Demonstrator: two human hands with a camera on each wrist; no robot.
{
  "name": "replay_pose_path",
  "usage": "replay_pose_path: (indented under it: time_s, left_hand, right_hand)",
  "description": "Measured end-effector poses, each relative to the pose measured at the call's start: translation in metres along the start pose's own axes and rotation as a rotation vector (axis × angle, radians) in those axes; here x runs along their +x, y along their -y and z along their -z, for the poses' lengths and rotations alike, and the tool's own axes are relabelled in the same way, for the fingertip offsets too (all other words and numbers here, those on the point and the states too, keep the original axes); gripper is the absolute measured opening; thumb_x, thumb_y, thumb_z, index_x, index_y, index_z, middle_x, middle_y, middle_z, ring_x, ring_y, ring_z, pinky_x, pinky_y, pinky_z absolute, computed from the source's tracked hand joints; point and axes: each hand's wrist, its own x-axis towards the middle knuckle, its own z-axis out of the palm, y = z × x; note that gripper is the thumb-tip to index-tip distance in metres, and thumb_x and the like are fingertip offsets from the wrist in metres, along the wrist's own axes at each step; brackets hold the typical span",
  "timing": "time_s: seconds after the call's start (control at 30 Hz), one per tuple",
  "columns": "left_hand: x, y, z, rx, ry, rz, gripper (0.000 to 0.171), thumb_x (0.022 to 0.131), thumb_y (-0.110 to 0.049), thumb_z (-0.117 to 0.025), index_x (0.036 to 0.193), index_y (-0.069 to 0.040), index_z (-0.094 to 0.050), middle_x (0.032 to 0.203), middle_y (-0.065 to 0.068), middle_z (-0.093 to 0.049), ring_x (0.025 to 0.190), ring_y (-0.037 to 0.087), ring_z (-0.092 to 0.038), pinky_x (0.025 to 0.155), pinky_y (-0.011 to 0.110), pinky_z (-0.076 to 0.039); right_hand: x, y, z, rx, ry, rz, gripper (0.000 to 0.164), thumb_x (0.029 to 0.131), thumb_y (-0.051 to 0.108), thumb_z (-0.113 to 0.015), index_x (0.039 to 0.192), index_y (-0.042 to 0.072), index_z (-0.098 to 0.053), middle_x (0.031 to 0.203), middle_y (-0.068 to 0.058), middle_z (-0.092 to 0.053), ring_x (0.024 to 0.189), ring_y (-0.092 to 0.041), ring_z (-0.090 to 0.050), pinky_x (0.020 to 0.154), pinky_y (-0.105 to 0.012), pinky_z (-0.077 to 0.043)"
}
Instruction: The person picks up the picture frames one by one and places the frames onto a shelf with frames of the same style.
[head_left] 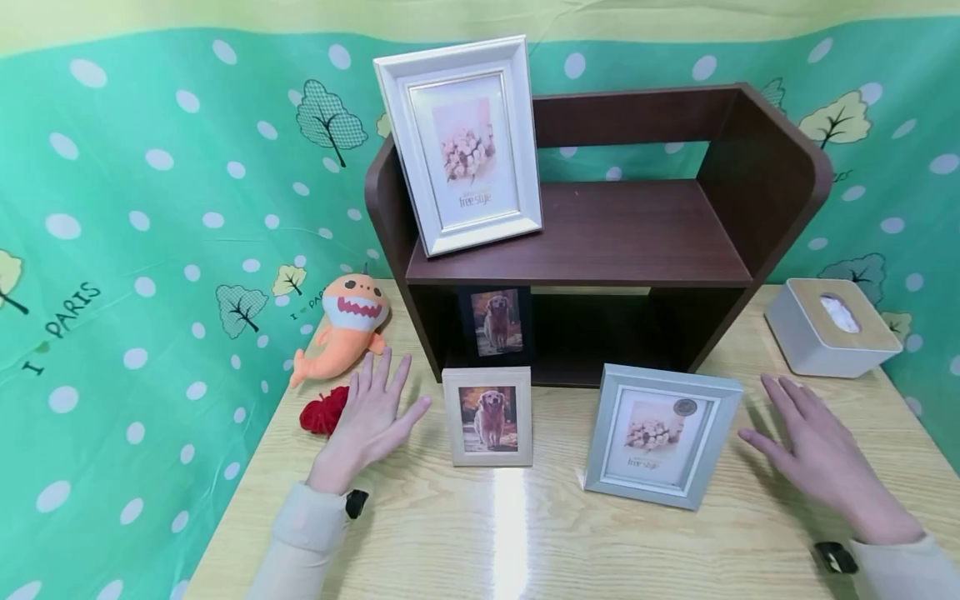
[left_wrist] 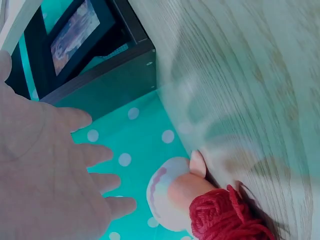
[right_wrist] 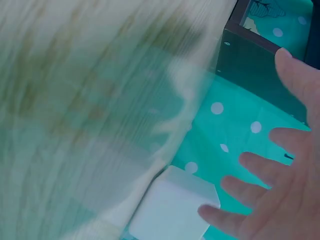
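Note:
My left hand [head_left: 372,417], fingers straight and spread, holds nothing; it is beside a ball of red yarn [head_left: 324,411] and just in front of an orange plush shark [head_left: 347,329]. To its right stands a small cream photo frame [head_left: 491,457] with a dog picture. My right hand [head_left: 813,450] is likewise spread and bare, near the right side of a grey-blue photo frame [head_left: 663,433] with a flower picture. A white photo frame [head_left: 468,150] leans on the upper shelf of a dark brown rack [head_left: 622,229], and a black photo frame [head_left: 497,325] stands on its lower shelf.
A white tissue box [head_left: 834,329] with a wooden top sits at the back right of the light wooden table [head_left: 420,542]. Behind and to the left hangs a green dotted cloth [head_left: 150,317]. The rack stands against it at the back.

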Motion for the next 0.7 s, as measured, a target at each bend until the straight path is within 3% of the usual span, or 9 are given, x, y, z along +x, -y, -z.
replay_pose_path:
  time_s: [0.1, 0.23, 0.37, 0.47, 0.57, 0.63, 0.7]
  left_hand:
    - [0.000, 0.000, 0.001, -0.016, 0.002, 0.006, 0.082, 0.092, -0.069, -0.030, 0.154, -0.016, -0.016, 0.158, 0.012, 0.004, 0.141, 0.038, 0.009, 0.110, 0.059, -0.004]
    - [0.002, -0.001, 0.003, -0.060, -0.010, 0.012, 0.079, 0.095, -0.064, -0.030, 0.154, -0.015, -0.013, 0.158, 0.014, 0.001, 0.141, 0.035, 0.011, 0.110, 0.058, -0.006]
    - [0.007, -0.004, 0.010, -0.141, -0.032, 0.003, 0.074, 0.099, -0.057, -0.028, 0.153, -0.009, -0.010, 0.157, 0.017, -0.002, 0.142, 0.035, 0.003, 0.110, 0.058, -0.009]
    - [0.011, -0.008, 0.014, -0.213, -0.055, -0.002, 0.073, 0.100, -0.054, -0.028, 0.153, -0.008, -0.010, 0.157, 0.015, -0.004, 0.142, 0.033, -0.005, 0.111, 0.055, -0.013]
    - [0.014, -0.012, 0.017, -0.284, -0.094, 0.008, 0.075, 0.098, -0.057, -0.031, 0.153, -0.008, -0.014, 0.157, 0.013, -0.011, 0.142, 0.031, -0.013, 0.110, 0.053, -0.019]
    - [0.017, -0.014, 0.018, -0.348, -0.127, 0.022, 0.076, 0.097, -0.057, -0.037, 0.152, -0.006, -0.020, 0.155, 0.014, -0.019, 0.140, 0.031, -0.020, 0.108, 0.052, -0.024]
    - [0.020, -0.016, 0.020, -0.441, -0.163, 0.047, 0.077, 0.096, -0.057, -0.044, 0.150, -0.005, -0.027, 0.151, 0.014, -0.029, 0.136, 0.031, -0.030, 0.106, 0.051, -0.030]
  right_hand:
    - [0.001, 0.000, 0.001, 0.031, -0.032, 0.028, 0.090, 0.088, 0.035, -0.070, 0.153, 0.006, -0.014, 0.148, -0.035, -0.018, 0.129, -0.057, -0.020, 0.097, -0.073, -0.016]
    - [0.002, 0.004, 0.004, 0.080, -0.026, 0.011, 0.088, 0.088, 0.030, -0.070, 0.153, 0.007, -0.015, 0.144, -0.036, -0.023, 0.125, -0.059, -0.025, 0.094, -0.074, -0.019]
    - [0.002, 0.010, 0.006, 0.113, 0.002, -0.024, 0.083, 0.090, 0.028, -0.069, 0.152, 0.007, -0.018, 0.134, -0.038, -0.037, 0.114, -0.058, -0.039, 0.083, -0.073, -0.032]
    - [0.001, 0.014, 0.007, 0.146, -0.004, -0.003, 0.077, 0.089, 0.022, -0.070, 0.149, 0.004, -0.027, 0.124, -0.037, -0.047, 0.104, -0.054, -0.049, 0.075, -0.069, -0.040]
    - [0.000, 0.019, 0.008, 0.173, -0.017, 0.035, 0.063, 0.087, 0.013, -0.071, 0.141, -0.002, -0.041, 0.118, -0.033, -0.054, 0.099, -0.049, -0.054, 0.075, -0.060, -0.047]
    - [0.000, 0.021, 0.009, 0.192, -0.011, 0.052, 0.054, 0.085, 0.006, -0.071, 0.133, -0.004, -0.049, 0.117, -0.030, -0.057, 0.097, -0.045, -0.058, 0.074, -0.044, -0.053]
    - [-0.001, 0.023, 0.011, 0.225, 0.006, 0.059, 0.047, 0.083, -0.002, -0.070, 0.127, -0.005, -0.054, 0.116, -0.027, -0.059, 0.097, -0.032, -0.061, 0.071, -0.027, -0.054]
